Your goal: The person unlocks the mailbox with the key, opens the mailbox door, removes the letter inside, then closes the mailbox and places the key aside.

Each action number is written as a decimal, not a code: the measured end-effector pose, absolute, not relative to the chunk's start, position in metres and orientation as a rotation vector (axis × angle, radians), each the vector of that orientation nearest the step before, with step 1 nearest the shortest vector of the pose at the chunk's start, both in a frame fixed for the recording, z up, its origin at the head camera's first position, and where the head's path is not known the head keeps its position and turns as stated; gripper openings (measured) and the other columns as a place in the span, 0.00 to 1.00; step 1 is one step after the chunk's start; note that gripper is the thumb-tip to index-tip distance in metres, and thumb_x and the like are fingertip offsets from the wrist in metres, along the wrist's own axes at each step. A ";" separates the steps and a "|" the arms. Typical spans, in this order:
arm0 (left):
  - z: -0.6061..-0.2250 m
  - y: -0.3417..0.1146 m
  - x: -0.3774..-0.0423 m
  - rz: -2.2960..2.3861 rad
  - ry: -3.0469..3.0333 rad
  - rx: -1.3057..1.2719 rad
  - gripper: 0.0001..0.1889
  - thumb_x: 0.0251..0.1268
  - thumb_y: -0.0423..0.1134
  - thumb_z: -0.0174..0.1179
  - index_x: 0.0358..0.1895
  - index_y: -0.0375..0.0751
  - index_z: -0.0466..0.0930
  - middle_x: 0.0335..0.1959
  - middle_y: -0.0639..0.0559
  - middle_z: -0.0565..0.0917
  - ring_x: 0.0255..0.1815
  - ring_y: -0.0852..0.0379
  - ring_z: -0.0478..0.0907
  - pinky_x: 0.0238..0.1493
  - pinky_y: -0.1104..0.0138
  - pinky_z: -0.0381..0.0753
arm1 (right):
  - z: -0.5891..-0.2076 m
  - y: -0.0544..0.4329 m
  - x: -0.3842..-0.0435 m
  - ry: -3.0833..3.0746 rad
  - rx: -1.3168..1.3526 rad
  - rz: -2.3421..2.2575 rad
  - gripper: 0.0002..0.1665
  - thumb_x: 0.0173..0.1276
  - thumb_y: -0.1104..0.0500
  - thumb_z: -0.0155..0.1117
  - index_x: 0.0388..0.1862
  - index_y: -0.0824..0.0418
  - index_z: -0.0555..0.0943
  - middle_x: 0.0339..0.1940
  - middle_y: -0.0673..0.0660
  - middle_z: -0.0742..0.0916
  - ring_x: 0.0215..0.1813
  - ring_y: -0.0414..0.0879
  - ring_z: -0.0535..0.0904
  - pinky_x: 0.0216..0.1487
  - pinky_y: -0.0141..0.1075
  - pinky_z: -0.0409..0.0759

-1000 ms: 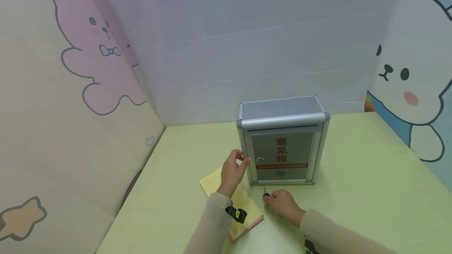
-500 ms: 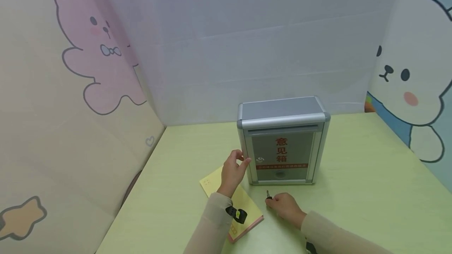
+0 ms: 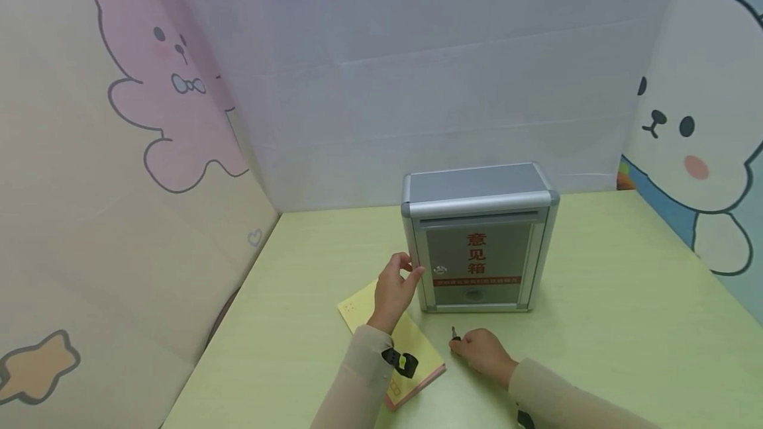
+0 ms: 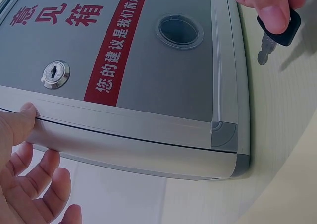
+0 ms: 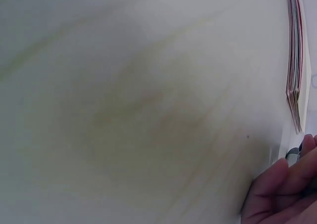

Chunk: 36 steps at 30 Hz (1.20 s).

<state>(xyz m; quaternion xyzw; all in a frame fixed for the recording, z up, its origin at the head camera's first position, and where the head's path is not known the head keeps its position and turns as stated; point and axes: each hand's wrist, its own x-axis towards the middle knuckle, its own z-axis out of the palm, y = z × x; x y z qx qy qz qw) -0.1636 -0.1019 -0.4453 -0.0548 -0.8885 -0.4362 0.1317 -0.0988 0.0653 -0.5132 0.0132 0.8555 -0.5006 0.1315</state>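
A grey metal suggestion box (image 3: 479, 185) with red lettering stands upright on the table, its door closed. My left hand (image 3: 395, 290) holds its left edge, thumb on the front frame and fingers against the side, as the left wrist view also shows. Low in front of the box, my right hand (image 3: 485, 353) pinches a key (image 4: 267, 48) by its black head, the metal blade bare and apart from the box. The round lock (image 4: 55, 74) on the door shows an unfilled keyhole slot. In the right wrist view only part of the right hand (image 5: 287, 196) appears.
A stack of yellow envelope-like papers (image 3: 420, 356) with pinkish edges lies under the left forearm, left of the right hand. The pale yellow-green table (image 3: 614, 296) meets a white sheet (image 3: 357, 85) behind the box and cartoon-printed walls at both sides.
My right hand has drawn slightly back from the box and to the right, still pinching the key. The left hand keeps its hold on the box edge.
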 end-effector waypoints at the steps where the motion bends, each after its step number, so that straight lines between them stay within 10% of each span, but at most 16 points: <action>1: -0.445 -0.102 -0.164 -1.267 -2.578 -0.161 0.14 0.64 0.42 0.63 0.43 0.37 0.73 0.38 0.44 0.82 0.20 0.62 0.64 0.22 0.69 0.65 | -0.513 0.065 -0.099 2.484 0.032 -1.451 0.25 0.65 0.60 0.61 0.10 0.55 0.65 0.06 0.46 0.65 0.12 0.38 0.58 0.18 0.30 0.58; 15: -0.443 -0.103 -0.163 -1.242 -2.574 -0.190 0.13 0.64 0.42 0.63 0.42 0.36 0.73 0.37 0.44 0.81 0.19 0.63 0.63 0.21 0.70 0.63 | -0.511 0.068 -0.099 2.438 0.052 -1.482 0.16 0.66 0.62 0.49 0.23 0.65 0.81 0.20 0.51 0.81 0.11 0.35 0.55 0.14 0.27 0.58; 36: -0.442 -0.103 -0.162 -1.227 -2.594 -0.179 0.13 0.64 0.42 0.63 0.43 0.37 0.73 0.38 0.45 0.81 0.20 0.62 0.64 0.21 0.70 0.64 | -0.510 0.078 -0.104 2.542 -0.014 -1.280 0.21 0.62 0.65 0.52 0.08 0.57 0.68 0.05 0.44 0.63 0.09 0.35 0.55 0.14 0.26 0.55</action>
